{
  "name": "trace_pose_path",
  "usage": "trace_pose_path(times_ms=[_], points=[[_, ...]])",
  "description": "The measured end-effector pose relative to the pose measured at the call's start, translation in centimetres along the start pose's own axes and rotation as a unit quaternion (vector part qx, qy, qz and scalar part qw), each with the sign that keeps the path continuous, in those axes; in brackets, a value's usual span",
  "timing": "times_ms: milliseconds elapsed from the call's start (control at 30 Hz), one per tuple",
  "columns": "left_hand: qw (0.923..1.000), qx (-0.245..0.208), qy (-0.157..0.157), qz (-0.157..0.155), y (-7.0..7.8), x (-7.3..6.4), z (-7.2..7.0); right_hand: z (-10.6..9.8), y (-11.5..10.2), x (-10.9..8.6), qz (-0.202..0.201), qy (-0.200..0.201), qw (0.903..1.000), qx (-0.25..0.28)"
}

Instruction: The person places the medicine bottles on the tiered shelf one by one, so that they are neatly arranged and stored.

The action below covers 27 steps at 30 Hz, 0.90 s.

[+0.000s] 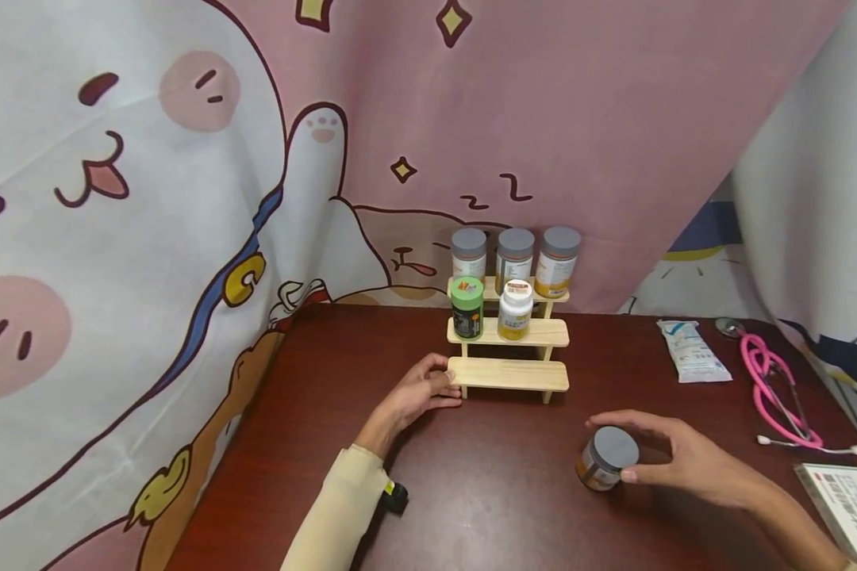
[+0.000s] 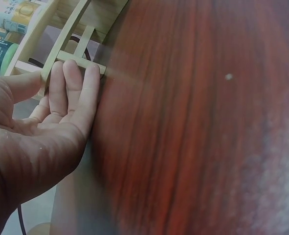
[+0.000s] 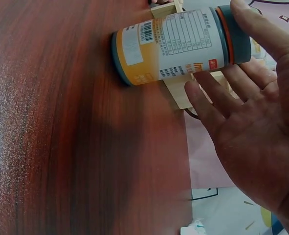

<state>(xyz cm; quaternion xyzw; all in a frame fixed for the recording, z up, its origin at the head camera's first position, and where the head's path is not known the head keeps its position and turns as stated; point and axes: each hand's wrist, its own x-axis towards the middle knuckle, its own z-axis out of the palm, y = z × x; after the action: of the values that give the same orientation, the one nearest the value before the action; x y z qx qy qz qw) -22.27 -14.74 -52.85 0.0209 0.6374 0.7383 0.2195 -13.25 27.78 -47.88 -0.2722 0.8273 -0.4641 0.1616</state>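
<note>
A three-tier wooden rack stands on the dark red table. My left hand holds the left end of its lowest step; the left wrist view shows the thumb on one side of the board and fingers on the other. To the rack's right, my right hand holds a grey-lidded supplement bottle by its lid, thumb on the near side. Its white and orange label shows in the right wrist view. On the middle step stand a green-lidded bottle and a white bottle.
Three grey-lidded bottles line the top step. Toward the right lie a white packet, a pink stethoscope and a white box. Behind the table hangs a pink cartoon curtain.
</note>
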Motion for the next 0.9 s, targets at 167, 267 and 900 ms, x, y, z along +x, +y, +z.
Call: trace_pose_path(times_ms=[167,267,900], points=[[1.0,0.004,0.0,-0.005,-0.02,0.14,-0.08,0.32,0.2,0.07,-0.012,0.0,0.9999,0.007],[1.0,0.004,-0.002,-0.004,-0.05,0.19,-0.09,0.37,0.41,0.08,-0.021,-0.003,0.9996,0.017],[0.9999,0.003,-0.012,-0.005,0.03,0.25,-0.14,-0.28,0.04,0.9,0.028,0.021,0.9993,-0.014]])
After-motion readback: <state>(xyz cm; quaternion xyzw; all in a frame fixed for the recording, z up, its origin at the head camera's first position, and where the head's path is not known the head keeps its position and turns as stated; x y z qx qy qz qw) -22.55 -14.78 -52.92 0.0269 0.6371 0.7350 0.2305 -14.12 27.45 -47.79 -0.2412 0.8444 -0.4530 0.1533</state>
